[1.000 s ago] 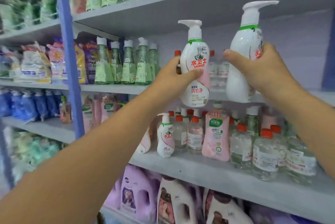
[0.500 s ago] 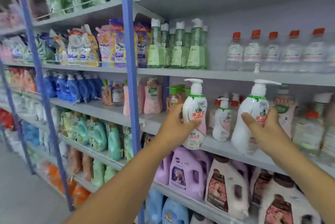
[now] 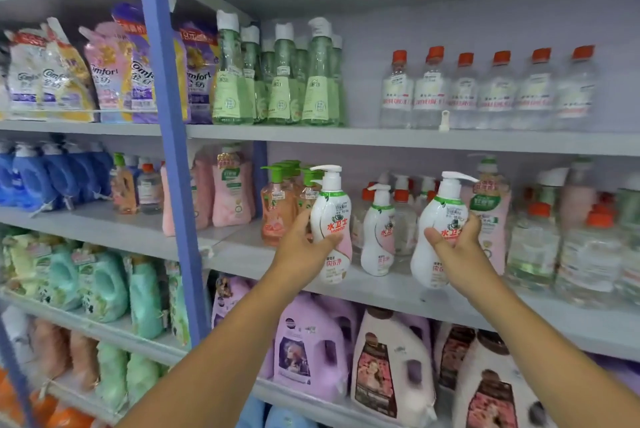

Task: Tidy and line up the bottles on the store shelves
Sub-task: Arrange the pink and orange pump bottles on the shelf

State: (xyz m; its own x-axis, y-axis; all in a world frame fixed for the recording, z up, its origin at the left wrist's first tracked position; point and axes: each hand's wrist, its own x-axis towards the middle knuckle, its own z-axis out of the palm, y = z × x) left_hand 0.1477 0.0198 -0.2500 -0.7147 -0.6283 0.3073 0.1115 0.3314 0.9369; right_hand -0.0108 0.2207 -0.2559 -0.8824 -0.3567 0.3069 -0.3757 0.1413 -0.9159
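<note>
Left hand (image 3: 302,249): fingers wrapped around the waist of a white pump bottle (image 3: 331,219), thumb across its pink label.
Right hand (image 3: 456,244): fingers closed around a second white pump bottle (image 3: 437,230), thumb on the front.
Bottle positions: both upright, at the front of the middle shelf (image 3: 388,289); whether their bases touch it I cannot tell.
Between them: a smaller matching pump bottle (image 3: 378,230) stands on the shelf.
Left neighbours: orange bottles with green pumps (image 3: 278,209).
Right neighbours: a pink bottle (image 3: 490,206), then clear red-capped bottles (image 3: 533,240).
Shelf above: green bottles (image 3: 277,77) and clear red-capped ones (image 3: 485,88) in rows.
</note>
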